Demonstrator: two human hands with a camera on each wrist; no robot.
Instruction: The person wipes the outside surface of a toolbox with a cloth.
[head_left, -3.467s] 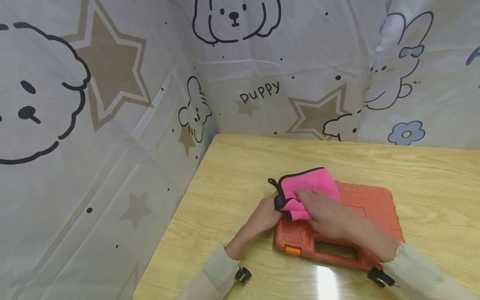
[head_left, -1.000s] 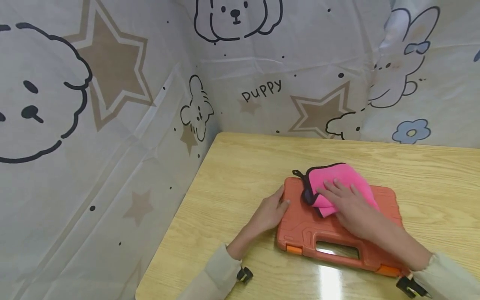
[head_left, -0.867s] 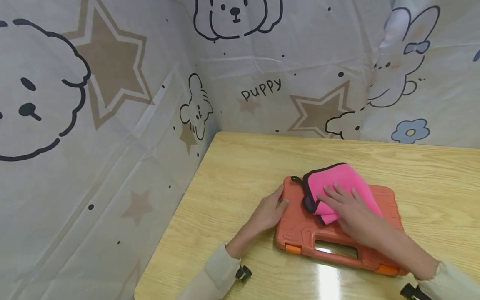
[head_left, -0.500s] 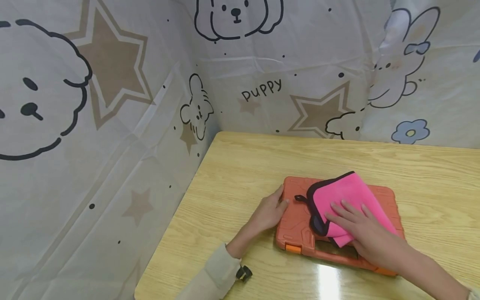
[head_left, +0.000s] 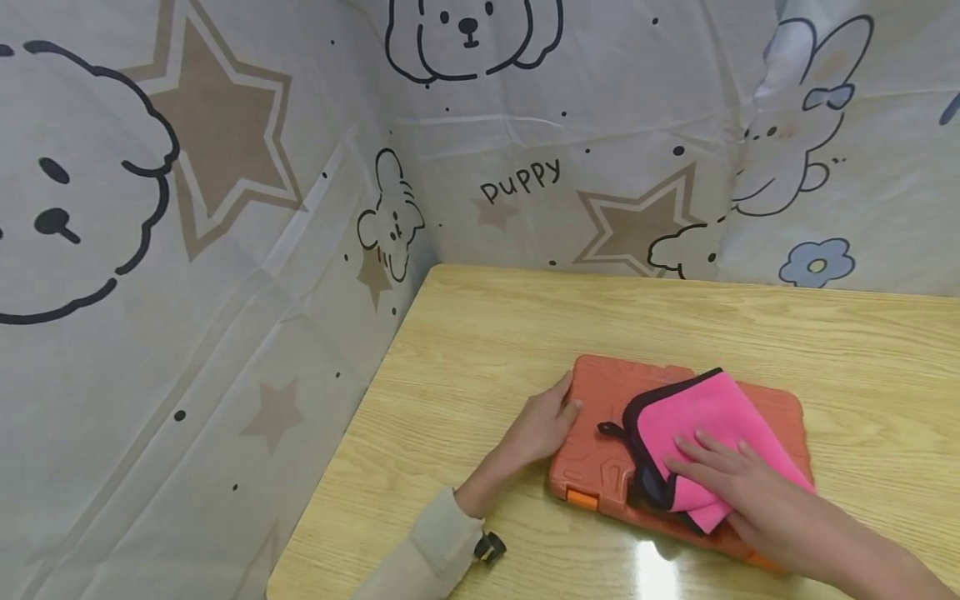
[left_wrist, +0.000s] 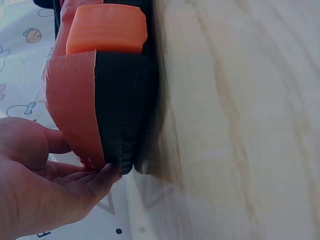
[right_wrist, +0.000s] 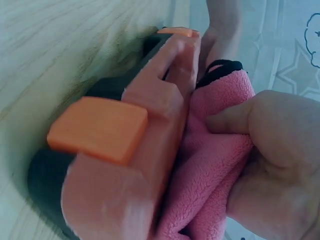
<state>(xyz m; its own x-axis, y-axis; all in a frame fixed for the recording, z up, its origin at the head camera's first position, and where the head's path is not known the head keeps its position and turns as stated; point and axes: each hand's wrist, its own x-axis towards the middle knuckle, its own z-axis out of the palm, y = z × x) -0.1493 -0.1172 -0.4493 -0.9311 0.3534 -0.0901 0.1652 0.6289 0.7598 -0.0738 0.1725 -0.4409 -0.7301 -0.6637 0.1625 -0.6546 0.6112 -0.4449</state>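
An orange plastic tool case [head_left: 600, 400] lies flat on the wooden table [head_left: 525, 325]. A folded pink cloth [head_left: 705, 417] with black trim sits on the right half of its lid. My right hand [head_left: 735, 487] presses the cloth down with straight, spread fingers near the case's handle side. My left hand [head_left: 536, 429] grips the case's left edge, thumb on the lid. In the left wrist view the left hand [left_wrist: 45, 185] holds the case corner [left_wrist: 75, 100] between thumb and fingers. The right wrist view shows the right hand [right_wrist: 270, 150] against the cloth [right_wrist: 210, 165], beside an orange latch [right_wrist: 97, 127].
A printed curtain [head_left: 225, 250] with puppies and stars walls the table's left and far sides. The table's left edge [head_left: 352, 442] runs close to my left forearm. Bare wood lies behind and to the right of the case.
My right hand has slid the pink cloth across the lid toward the near right, from the far side to the handle side. The left hand has stayed on the case's left edge.
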